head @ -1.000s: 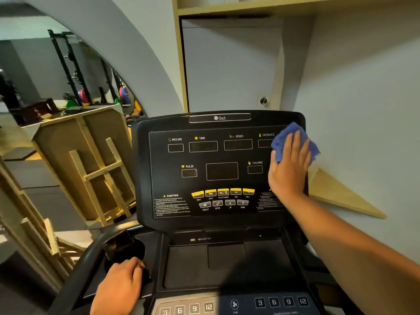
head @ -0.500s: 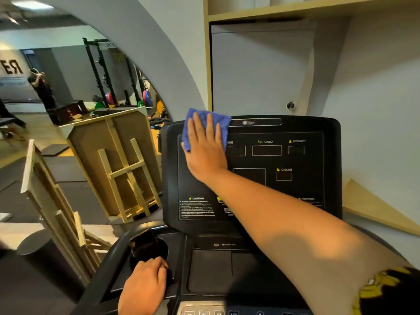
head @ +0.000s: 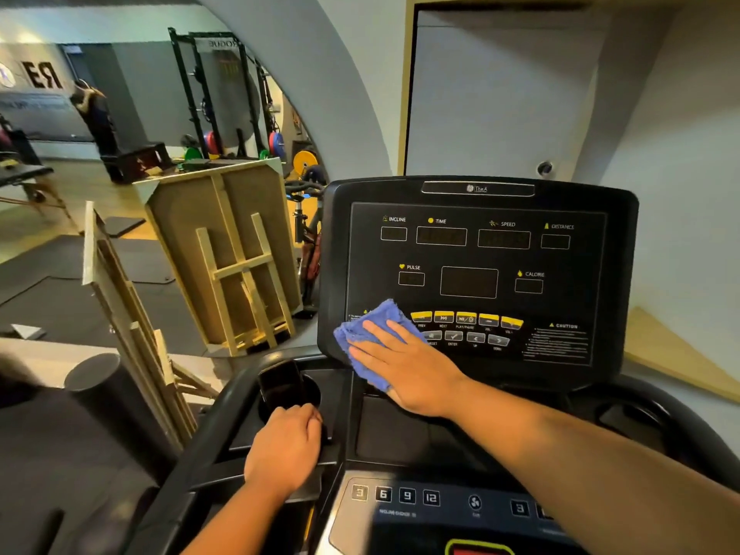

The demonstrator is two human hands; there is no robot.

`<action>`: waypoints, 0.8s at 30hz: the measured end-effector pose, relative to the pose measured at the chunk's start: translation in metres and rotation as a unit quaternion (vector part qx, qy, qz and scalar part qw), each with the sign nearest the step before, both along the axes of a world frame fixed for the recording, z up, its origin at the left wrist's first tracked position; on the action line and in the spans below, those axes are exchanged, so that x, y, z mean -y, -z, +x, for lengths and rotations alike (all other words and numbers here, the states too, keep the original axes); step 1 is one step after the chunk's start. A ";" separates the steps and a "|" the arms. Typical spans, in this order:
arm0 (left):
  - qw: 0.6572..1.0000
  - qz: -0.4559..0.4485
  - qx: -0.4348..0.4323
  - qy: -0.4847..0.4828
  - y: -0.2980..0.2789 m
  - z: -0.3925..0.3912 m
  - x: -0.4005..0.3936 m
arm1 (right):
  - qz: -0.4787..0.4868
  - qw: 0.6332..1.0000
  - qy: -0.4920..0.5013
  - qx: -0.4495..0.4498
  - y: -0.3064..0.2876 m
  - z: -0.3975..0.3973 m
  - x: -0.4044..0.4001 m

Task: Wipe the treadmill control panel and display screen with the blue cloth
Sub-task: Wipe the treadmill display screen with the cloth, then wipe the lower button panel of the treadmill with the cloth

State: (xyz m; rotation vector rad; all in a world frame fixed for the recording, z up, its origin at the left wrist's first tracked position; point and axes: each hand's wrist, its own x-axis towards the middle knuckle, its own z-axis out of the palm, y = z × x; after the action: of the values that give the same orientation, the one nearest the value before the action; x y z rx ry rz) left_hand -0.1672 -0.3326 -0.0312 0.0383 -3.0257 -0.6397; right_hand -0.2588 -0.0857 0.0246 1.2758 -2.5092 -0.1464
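A gym floor opens behind you on the left, with a black steel squat rack [head: 218, 94] lettered "ROGUE" and coloured weight plates at its foot; two pale wooden frames [head: 224, 254] lean beside the machine, and a grey wall closes the right. In front stands the black treadmill console panel [head: 476, 274], its top strip marked "TheA". You can count seven dark display windows [head: 468, 282] on it, labelled INCLINE, TIME, SPEED, DISTANCE, PULSE and CALORIE — the large middle one carries no label. Below run five yellow buttons [head: 466, 317], with PREV, NEXT and PLAY/PAUSE legible, then a row of grey keys [head: 464, 337], one marked ENTER; the rest is too small to read. A CAUTION block sits at lower right. Your right hand [head: 404, 364] lies flat, fingers spread, pressing the crumpled blue cloth [head: 370, 334] against the panel's lower left corner, where it covers part of the left warning text. Your left hand [head: 286, 450] is curled closed around the black handlebar ledge beside a round cup holder [head: 288, 388]. On the lower grey keypad [head: 396, 496] you can read 3, 6, 9, 12 — and a fan symbol.
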 end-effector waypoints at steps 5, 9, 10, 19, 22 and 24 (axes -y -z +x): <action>0.999 0.020 -0.001 0.027 -0.002 -0.001 0.002 | -0.020 0.997 0.068 0.033 -0.001 0.020 -0.035; 0.993 0.078 -0.063 0.065 -0.002 0.012 0.003 | -0.140 0.974 0.163 0.072 -0.001 0.054 -0.071; 0.990 0.090 -0.079 0.079 -0.001 0.021 0.004 | -0.197 0.956 0.191 0.106 -0.001 0.067 -0.078; 0.978 0.154 -0.123 0.063 0.019 0.105 0.022 | -0.733 0.478 0.412 0.255 -0.035 0.195 -0.085; 0.987 0.145 -0.031 0.058 0.028 0.111 0.024 | -0.788 0.382 0.417 0.242 -0.031 0.223 -0.076; 0.991 0.113 0.046 0.059 0.036 0.111 0.027 | -0.735 0.402 0.492 0.237 -0.026 0.231 -0.067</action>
State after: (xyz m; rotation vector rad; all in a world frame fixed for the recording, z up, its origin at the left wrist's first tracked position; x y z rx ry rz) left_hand -0.0562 -0.3591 -0.0673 -0.1059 -3.0443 -1.0155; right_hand -0.0276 -0.0189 0.0509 -1.0243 -1.8544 1.8631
